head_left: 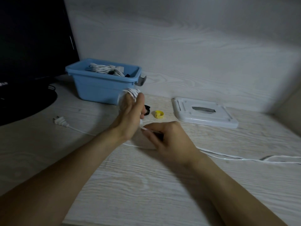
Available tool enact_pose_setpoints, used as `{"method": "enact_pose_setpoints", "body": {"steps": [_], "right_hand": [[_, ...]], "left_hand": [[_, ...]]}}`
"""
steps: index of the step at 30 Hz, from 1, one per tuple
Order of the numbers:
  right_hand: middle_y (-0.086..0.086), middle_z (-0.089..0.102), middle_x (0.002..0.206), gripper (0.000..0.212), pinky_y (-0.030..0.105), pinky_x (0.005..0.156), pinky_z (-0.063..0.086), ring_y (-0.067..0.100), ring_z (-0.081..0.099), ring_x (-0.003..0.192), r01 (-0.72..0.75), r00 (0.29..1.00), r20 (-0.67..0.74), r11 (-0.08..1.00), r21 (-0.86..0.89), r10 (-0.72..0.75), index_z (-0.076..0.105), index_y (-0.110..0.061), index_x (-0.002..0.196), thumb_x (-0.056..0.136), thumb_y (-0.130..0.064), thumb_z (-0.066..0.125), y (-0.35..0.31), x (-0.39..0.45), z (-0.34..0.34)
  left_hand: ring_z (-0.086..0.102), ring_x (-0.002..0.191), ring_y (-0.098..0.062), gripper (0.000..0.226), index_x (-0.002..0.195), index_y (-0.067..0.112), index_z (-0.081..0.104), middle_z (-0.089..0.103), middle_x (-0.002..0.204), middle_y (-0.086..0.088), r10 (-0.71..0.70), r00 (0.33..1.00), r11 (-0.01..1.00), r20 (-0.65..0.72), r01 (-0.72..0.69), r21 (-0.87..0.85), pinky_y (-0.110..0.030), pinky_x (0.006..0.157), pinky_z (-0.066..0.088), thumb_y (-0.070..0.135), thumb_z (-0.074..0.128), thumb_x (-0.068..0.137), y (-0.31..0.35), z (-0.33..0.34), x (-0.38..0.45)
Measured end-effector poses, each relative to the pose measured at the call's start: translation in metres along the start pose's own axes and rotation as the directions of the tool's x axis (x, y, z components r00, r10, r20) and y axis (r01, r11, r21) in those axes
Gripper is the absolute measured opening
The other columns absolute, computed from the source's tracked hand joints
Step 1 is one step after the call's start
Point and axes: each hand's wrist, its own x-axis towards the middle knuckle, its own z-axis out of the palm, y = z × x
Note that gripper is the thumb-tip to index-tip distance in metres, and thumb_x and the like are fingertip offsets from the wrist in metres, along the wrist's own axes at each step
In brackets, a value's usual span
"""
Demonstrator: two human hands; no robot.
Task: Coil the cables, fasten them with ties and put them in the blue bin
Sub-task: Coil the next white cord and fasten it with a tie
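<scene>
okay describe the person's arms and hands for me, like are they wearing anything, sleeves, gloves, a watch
Both forearms are bare up to the frame edge: no sleeves show. The left hand and right hand wear no gloves, and neither wrist shows a watch or bracelet. No rings are visible, though the fingers are blurred, so small ones could be missed.

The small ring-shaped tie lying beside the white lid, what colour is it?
Yellow tie, seen in the head view.
</scene>
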Motion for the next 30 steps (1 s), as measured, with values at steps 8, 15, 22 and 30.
{"method": "enact_pose_setpoints", "body": {"steps": [8,15,22,30], "right_hand": [[-0.012,0.062,0.053,0.022,0.016,0.048,0.037,0.009,0.051,0.045,-0.162,0.916,-0.345,0.975,0.152,0.206,0.076,-0.018,0.075,0.072,-0.037,0.088,0.013,0.003,-0.016],[0.003,0.056,0.048,0.032,0.023,0.048,0.031,0.006,0.036,0.047,-0.146,0.923,-0.289,0.927,0.346,0.253,0.073,-0.010,0.063,0.062,-0.037,0.090,0.016,0.005,-0.012],[-0.021,0.059,0.051,0.011,0.010,0.052,0.034,0.000,0.046,0.046,-0.134,0.923,-0.297,0.927,0.351,0.246,0.074,-0.022,0.074,0.084,-0.027,0.074,0.016,0.007,-0.018],[0.001,0.059,0.057,0.015,0.015,0.052,0.036,0.005,0.047,0.050,-0.240,0.929,-0.238,0.951,0.197,0.284,0.072,-0.028,0.087,0.097,-0.029,0.061,0.031,0.004,-0.017]], "left_hand": [[0.057,0.070,-0.019,0.035,0.083,0.007,0.053,0.060,0.073,-0.006,0.010,0.956,0.967,0.295,-0.084,0.240,-0.050,0.073,0.050,0.038,0.043,0.097,0.011,0.002,-0.015],[0.039,0.044,-0.011,0.055,0.058,0.010,0.048,0.040,0.049,0.002,-0.033,0.907,0.954,0.421,-0.098,0.284,-0.031,0.049,0.037,0.044,0.045,0.101,0.022,-0.007,-0.010],[0.021,0.028,-0.012,0.052,0.049,0.021,0.037,0.024,0.034,0.003,-0.182,0.807,0.925,0.562,0.334,-0.181,-0.028,0.044,0.040,0.047,0.046,0.093,0.028,-0.028,-0.003],[0.020,0.030,-0.007,0.058,0.053,0.023,0.039,0.022,0.036,0.008,-0.278,0.889,0.502,0.364,0.458,-0.734,-0.021,0.039,0.038,0.061,0.039,0.096,0.027,-0.030,0.008]]}}
